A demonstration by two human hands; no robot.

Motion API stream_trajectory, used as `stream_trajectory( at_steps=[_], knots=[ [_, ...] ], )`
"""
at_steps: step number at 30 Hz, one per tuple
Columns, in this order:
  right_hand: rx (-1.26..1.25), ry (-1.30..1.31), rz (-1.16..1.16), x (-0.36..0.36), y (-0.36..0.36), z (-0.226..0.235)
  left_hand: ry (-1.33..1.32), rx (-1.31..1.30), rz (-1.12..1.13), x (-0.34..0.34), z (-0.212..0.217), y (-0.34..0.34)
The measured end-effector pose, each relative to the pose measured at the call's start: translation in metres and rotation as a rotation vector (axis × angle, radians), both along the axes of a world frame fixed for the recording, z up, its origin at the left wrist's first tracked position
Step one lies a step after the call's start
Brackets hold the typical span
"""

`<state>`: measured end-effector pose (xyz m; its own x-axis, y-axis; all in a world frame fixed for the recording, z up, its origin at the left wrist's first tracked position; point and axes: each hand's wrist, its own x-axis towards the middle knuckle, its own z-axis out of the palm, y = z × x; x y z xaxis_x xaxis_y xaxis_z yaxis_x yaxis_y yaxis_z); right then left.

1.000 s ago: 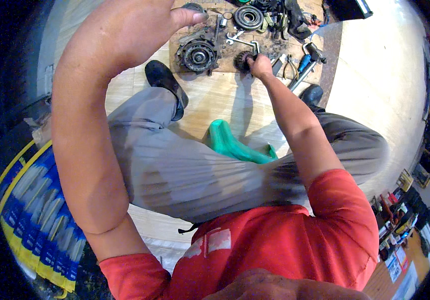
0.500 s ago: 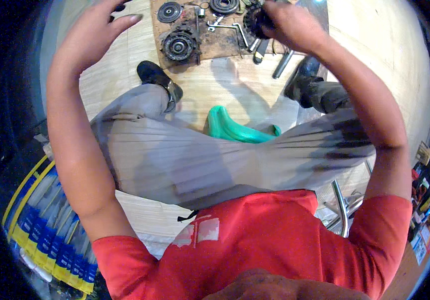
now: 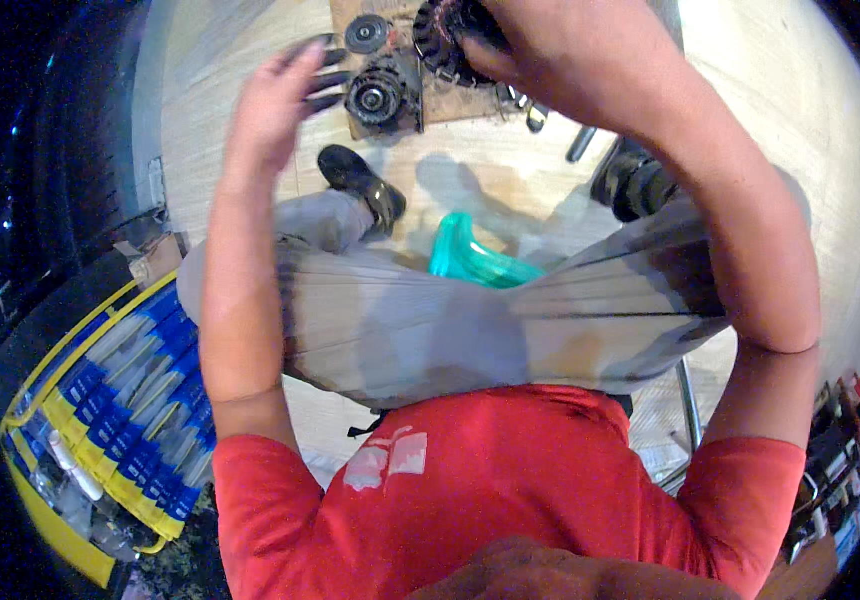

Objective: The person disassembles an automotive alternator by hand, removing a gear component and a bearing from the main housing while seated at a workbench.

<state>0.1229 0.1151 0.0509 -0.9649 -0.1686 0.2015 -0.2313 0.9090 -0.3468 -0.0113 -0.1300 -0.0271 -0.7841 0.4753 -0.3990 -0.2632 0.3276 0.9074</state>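
Observation:
My right hand point(image 3: 565, 55) grips a black toothed wheel point(image 3: 438, 45), a greasy round part with a notched rim, held up over the brown board. Its fingertips curl behind the part and are partly hidden. My left hand point(image 3: 285, 100) is empty, its dark-stained fingers spread and slightly blurred. It hovers beside a second round black part point(image 3: 378, 97) with a ridged rim and a hub in its middle, lying on the board point(image 3: 442, 105). Just beyond that lies a smaller flat black disc point(image 3: 367, 34).
A dark-handled tool point(image 3: 537, 118) and a metal tube point(image 3: 581, 144) lie at the board's near right. Between my legs is a green curved object point(image 3: 480, 262). Blue and yellow packets point(image 3: 120, 440) hang on a yellow rack at left. Various items point(image 3: 840, 440) crowd the right.
My right hand has brought the toothed wheel up and leftward over the board. My left hand has moved right, closer to the ridged round part. The whole view has shifted somewhat.

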Motion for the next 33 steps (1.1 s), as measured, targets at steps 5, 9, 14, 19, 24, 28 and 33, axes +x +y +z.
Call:
stream_trajectory(
  at_steps=[5,9,14,19,24,28,33],
  knots=[
    [-0.110,0.164,-0.050,-0.014,0.007,-0.007,-0.664,0.723,-0.042,0.037,-0.043,0.059],
    [-0.320,0.083,-0.150,-0.016,0.012,0.011,-0.673,0.946,-0.053,0.060,0.014,0.096],
    [-0.499,0.035,-0.244,-0.003,0.022,-0.012,-0.723,0.944,0.060,0.061,0.014,0.111],
    [-0.386,0.020,-0.128,0.005,0.024,-0.023,-0.776,0.946,0.110,0.066,0.006,0.118],
    [-0.339,0.012,-0.081,0.020,0.022,-0.026,-0.859,0.942,0.141,0.061,-0.011,0.109],
    [-0.317,-0.029,-0.136,0.023,0.036,-0.023,-0.872,0.974,0.151,0.059,-0.009,0.104],
    [-0.273,-0.101,-0.186,0.023,0.047,-0.025,-0.840,0.884,0.234,0.062,-0.004,0.109]
  ],
)
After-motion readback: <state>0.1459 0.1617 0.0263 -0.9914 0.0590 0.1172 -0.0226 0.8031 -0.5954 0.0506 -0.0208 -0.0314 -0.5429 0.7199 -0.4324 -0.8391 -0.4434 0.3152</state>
